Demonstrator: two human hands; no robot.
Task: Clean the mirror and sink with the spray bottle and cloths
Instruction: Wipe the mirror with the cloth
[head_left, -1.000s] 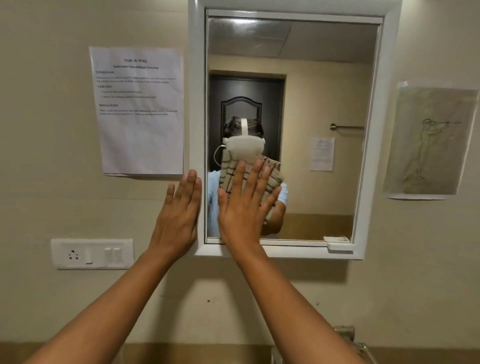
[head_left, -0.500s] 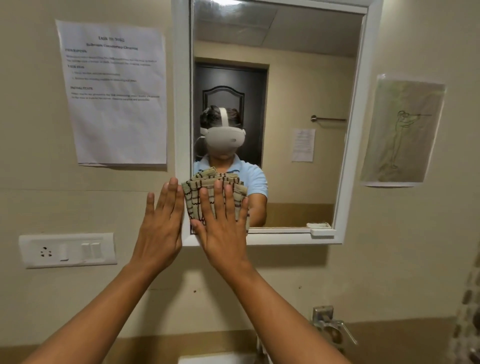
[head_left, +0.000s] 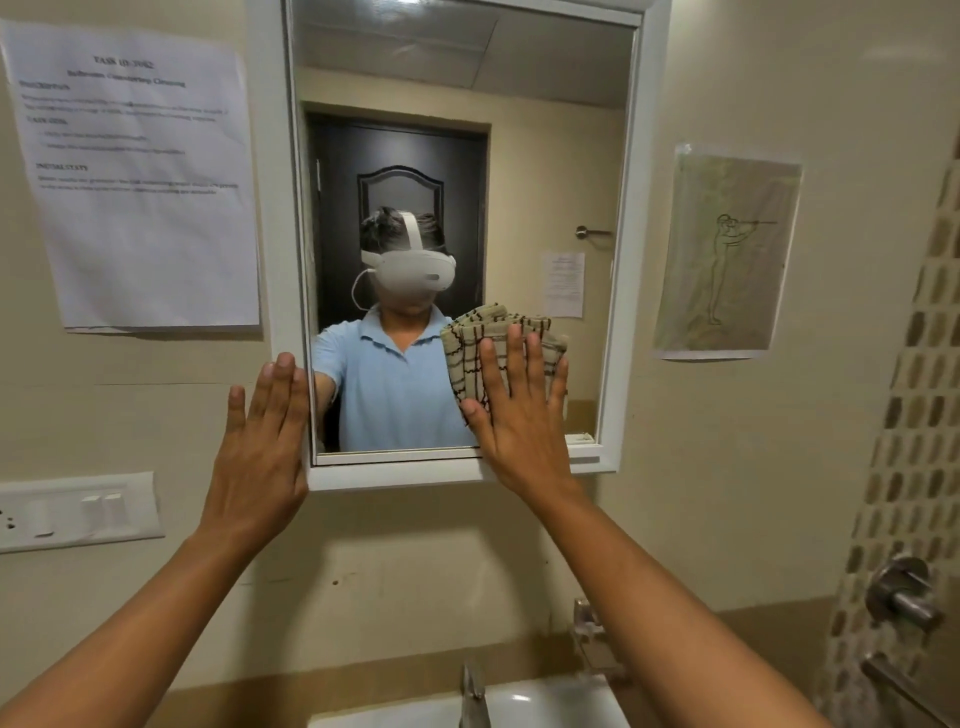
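A white-framed mirror (head_left: 519, 156) hangs on the beige wall. My right hand (head_left: 519, 415) lies flat with fingers spread, pressing a folded beige checked cloth (head_left: 467, 353) against the lower right of the glass. My left hand (head_left: 260, 447) is flat and empty, braced on the wall at the frame's lower left corner. The white sink (head_left: 545, 701) with its metal tap (head_left: 472, 696) shows at the bottom edge. The spray bottle is not in view.
A printed sheet (head_left: 140, 182) is taped left of the mirror, above a switch plate (head_left: 78, 512). A drawing (head_left: 724, 254) is taped to the right. A metal wall valve (head_left: 904, 592) juts from the tiled strip at far right.
My right hand has slid the cloth from the mirror's lower left across to its lower right. My left hand stayed by the frame. The view dropped, bringing the sink into sight.
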